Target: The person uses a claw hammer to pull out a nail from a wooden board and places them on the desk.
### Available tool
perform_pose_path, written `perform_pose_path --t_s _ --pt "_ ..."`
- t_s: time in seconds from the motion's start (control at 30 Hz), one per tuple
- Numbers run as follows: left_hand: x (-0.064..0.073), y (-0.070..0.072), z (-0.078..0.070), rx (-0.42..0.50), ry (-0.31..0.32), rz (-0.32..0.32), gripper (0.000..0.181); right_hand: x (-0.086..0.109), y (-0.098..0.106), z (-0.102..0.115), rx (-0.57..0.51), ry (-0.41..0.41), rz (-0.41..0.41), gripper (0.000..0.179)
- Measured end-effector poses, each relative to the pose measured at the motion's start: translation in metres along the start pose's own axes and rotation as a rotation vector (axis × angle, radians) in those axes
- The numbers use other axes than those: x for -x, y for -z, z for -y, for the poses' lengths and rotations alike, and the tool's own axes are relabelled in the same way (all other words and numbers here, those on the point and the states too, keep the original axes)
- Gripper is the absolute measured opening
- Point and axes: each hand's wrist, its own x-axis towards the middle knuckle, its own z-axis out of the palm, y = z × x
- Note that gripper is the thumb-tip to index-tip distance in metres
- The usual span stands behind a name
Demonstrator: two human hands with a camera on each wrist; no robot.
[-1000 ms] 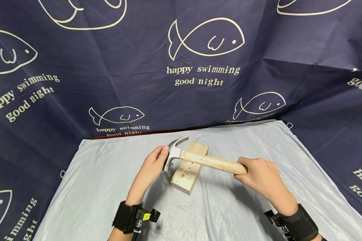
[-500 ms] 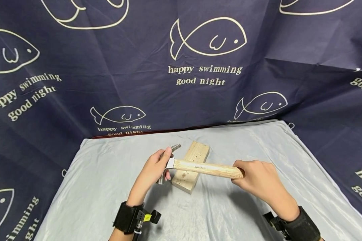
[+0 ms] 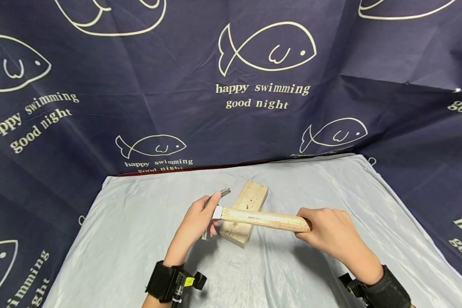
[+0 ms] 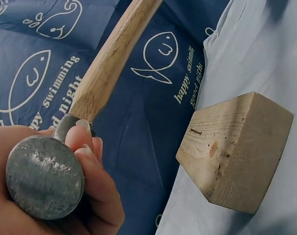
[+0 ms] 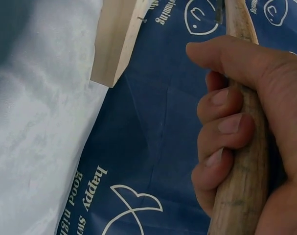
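Note:
A claw hammer (image 3: 262, 217) with a pale wooden handle is held level above the table by both hands. My left hand (image 3: 195, 218) grips its metal head, fingers curled round it; the round striking face (image 4: 44, 177) faces the left wrist camera. Near the handle's end, my right hand (image 3: 333, 233) wraps its fingers round the wood, as the right wrist view shows too. Below the hammer lies a wooden block (image 3: 254, 194), partly hidden by the handle. A small nail (image 4: 196, 131) sticks out of the block's top face, and several dark marks or holes show there.
A light grey-blue cloth (image 3: 300, 273) covers the table. Behind and at the sides hangs a dark blue curtain (image 3: 254, 128) with white fish prints. Each wrist wears a black strap with a camera, such as the left strap (image 3: 164, 282).
The left hand has closed further round the hammer head, and the hammer has turned about its handle, so its claw now points away. Both hands have shifted slightly lower in view. The block stays put.

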Motion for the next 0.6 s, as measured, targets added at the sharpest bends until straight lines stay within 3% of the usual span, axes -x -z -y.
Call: perform_pose_path --t_s 0.13,0.37,0.6 --pt "0.001 0.000 0.002 0.022 0.008 0.005 0.064 0.001 -0.001 0.000 0.010 0.011 0.000 0.026" --pt "0.008 0.000 -0.004 0.121 0.089 0.035 0.057 0.001 0.003 0.001 0.015 0.021 0.049 0.026" --pt "0.008 0.000 -0.004 0.135 0.109 0.043 0.055 -0.001 0.009 0.001 0.017 0.027 0.076 0.028"
